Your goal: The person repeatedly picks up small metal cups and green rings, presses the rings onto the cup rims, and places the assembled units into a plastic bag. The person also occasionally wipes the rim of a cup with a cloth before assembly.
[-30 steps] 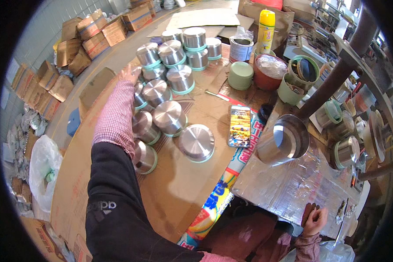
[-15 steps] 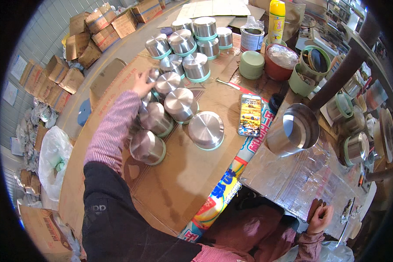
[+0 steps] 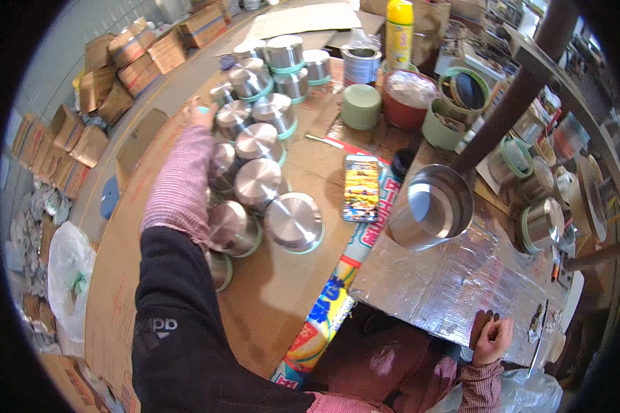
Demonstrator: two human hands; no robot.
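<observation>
My left hand reaches far across the cardboard-covered table to the left edge of a cluster of round steel containers with pale green rims. It touches one small container, and a bit of teal shows at the fingertips. I see the hand from its back, so its grip is hidden. My right hand sits low on the right, fingers curled over the near edge of a foil-covered board. A steel pot stands on that board.
A phone lies beside the containers. At the back stand a yellow spray can, a green lidded tub, a red bowl and a tin. Cardboard boxes line the left; racks of steel ware fill the right.
The view has shifted a little. My left hand stays at the far-left containers, and my right hand keeps its place on the board's edge.
</observation>
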